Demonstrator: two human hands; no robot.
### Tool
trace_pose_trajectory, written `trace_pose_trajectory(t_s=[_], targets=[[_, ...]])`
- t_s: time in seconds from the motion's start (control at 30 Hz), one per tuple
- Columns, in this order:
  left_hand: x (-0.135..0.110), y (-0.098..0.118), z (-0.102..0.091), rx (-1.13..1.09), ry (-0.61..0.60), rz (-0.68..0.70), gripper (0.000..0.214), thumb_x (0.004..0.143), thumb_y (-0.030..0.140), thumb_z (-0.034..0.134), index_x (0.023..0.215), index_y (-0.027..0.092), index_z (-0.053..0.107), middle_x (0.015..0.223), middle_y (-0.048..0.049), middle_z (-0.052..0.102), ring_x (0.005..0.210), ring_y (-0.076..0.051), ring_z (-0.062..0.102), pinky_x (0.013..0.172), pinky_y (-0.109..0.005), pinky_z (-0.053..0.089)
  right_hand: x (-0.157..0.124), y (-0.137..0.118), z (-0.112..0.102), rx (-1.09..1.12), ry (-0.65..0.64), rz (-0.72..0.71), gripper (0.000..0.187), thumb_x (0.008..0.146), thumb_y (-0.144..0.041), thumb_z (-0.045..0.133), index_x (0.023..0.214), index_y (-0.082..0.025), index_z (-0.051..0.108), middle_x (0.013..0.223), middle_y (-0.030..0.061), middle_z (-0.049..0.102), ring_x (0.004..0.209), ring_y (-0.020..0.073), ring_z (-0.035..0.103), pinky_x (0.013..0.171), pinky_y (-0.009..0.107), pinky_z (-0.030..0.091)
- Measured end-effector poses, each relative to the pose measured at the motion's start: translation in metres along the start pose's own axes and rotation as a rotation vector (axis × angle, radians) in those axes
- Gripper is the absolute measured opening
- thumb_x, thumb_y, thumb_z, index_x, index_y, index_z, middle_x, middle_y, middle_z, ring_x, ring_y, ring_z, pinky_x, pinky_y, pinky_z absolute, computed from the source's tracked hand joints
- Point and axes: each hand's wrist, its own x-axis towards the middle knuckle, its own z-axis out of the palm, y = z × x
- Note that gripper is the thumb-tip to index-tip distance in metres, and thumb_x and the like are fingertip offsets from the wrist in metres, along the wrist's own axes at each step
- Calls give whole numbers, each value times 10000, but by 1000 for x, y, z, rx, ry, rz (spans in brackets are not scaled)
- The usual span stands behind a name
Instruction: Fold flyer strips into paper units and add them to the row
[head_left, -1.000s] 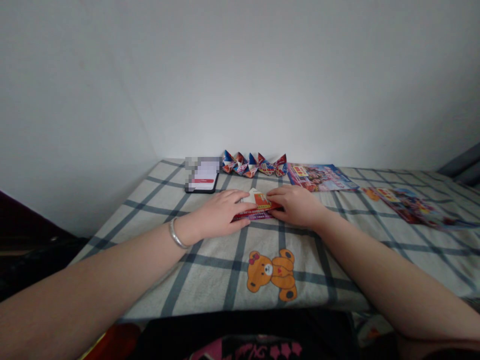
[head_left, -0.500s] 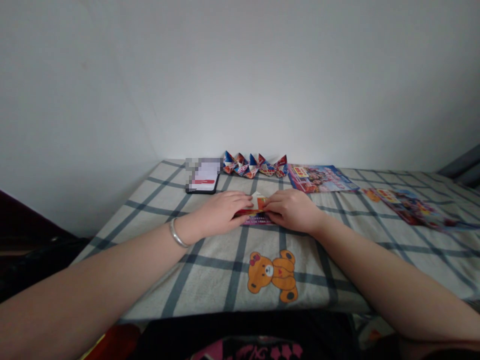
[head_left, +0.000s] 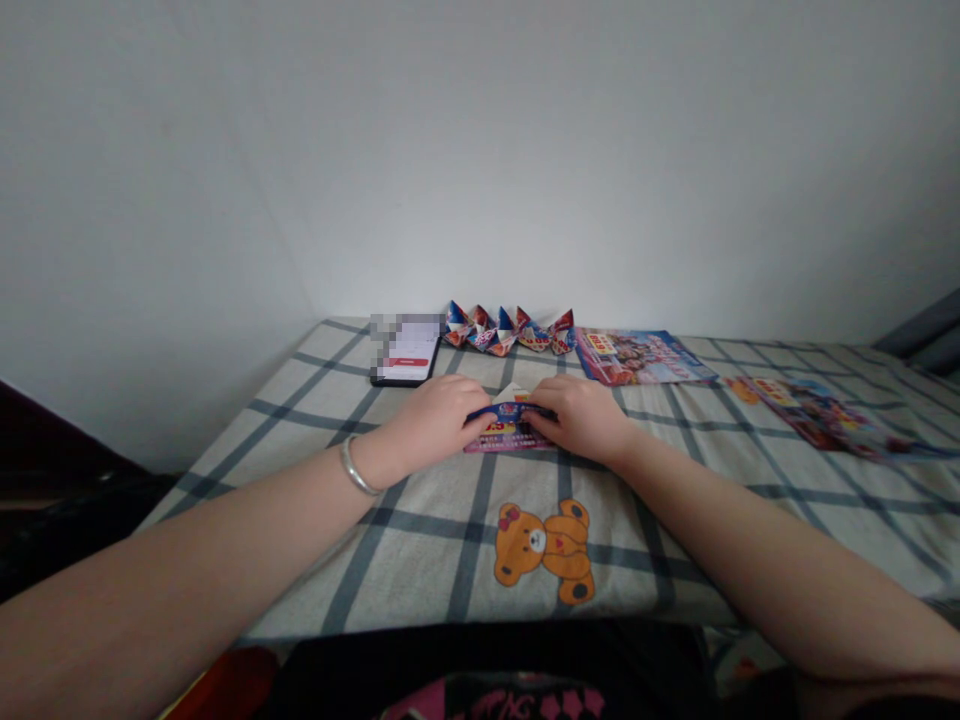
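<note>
A partly folded printed paper sheet (head_left: 510,438) lies on the tablecloth between my hands, its blue and pink side showing at the near edge and a pale pointed flap standing out at the far side. My left hand (head_left: 441,420), with a silver bangle at the wrist, pinches the sheet's left part between thumb and fingers. On the right part, my right hand (head_left: 583,416) grips the paper the same way, thumb at the near side. The fingertips of both hands are partly hidden behind the paper.
Several folded paper shapes (head_left: 510,332) stand in a row against the wall. Left of them lies a phone (head_left: 411,352) with its screen lit. Two colourful flyers (head_left: 646,358) lie to the right on the checked tablecloth (head_left: 420,570), which has a printed bear.
Both hands have curled their thumbs round the near edge and raised it. A blue strip now shows where a red and orange layer was seen before.
</note>
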Motion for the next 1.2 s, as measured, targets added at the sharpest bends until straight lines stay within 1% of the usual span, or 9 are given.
trace_pose_trajectory(t_s=[0.07, 0.23, 0.37, 0.43, 0.6, 0.73, 0.9, 0.97, 1.2], targets=[[1, -1, 2, 1, 3, -13, 232, 958, 281, 505, 888, 142, 677, 865, -68, 656, 883, -215, 599, 807, -365, 484, 1, 0, 3, -3, 17, 21, 258, 953, -358, 502, 955, -182, 691, 933, 71, 698, 889, 198, 610, 735, 290, 405], [1, -5, 5, -20, 16, -14, 199, 947, 279, 533, 866, 152, 663, 833, -55, 642, 861, -209, 592, 782, -348, 475, 3, 5, 7, 6, 24, 20, 251, 945, -386, 534, 963, -189, 688, 959, 76, 700, 899, 200, 617, 744, 291, 420], [1, -7, 6, -19, 12, -13, 175, 939, 285, 556, 879, 153, 654, 842, -50, 639, 862, -207, 593, 776, -339, 471, 6, 13, 14, 109, 35, 85, 204, 898, -374, 616, 942, -189, 690, 952, 63, 691, 891, 194, 620, 741, 282, 434], [1, -6, 6, -25, 10, -24, 172, 935, 288, 564, 878, 149, 646, 848, -52, 637, 862, -206, 593, 775, -337, 472, 8, 17, 18, 178, 35, 82, 183, 886, -349, 634, 923, -179, 690, 941, 62, 684, 887, 189, 616, 771, 282, 443], [2, -4, 3, -46, 3, -30, 193, 952, 288, 518, 883, 145, 628, 863, -61, 633, 864, -208, 588, 785, -343, 478, 12, 24, 23, 287, 29, 37, 184, 907, -321, 601, 871, -163, 689, 885, 68, 665, 853, 184, 604, 795, 294, 456], [1, -4, 4, -60, 7, -27, 237, 978, 268, 427, 916, 146, 621, 897, -73, 643, 874, -207, 595, 812, -357, 485, 12, 22, 22, 294, 36, 83, 179, 902, -319, 606, 883, -162, 690, 887, 64, 657, 847, 183, 601, 788, 292, 453], [0, -4, 8, -103, 60, -73, 153, 939, 252, 485, 1012, 164, 586, 983, -73, 652, 944, -217, 609, 856, -373, 488, 13, 18, 21, 283, 17, 153, 157, 889, -319, 621, 907, -177, 686, 899, 53, 656, 841, 178, 602, 772, 284, 444], [0, -4, 8, -113, 63, -76, 149, 928, 237, 497, 1034, 165, 573, 1005, -74, 651, 958, -216, 610, 864, -370, 488, 14, 18, 21, 280, 11, 165, 158, 885, -319, 626, 905, -173, 684, 904, 57, 660, 847, 181, 602, 770, 285, 442], [0, -5, 9, -95, 46, -71, 185, 911, 212, 530, 1088, 169, 563, 1040, -73, 648, 977, -218, 613, 879, -369, 486, 13, 21, 22, 293, 2, 143, 171, 904, -313, 589, 939, -169, 674, 929, 68, 667, 868, 184, 606, 792, 294, 448]])
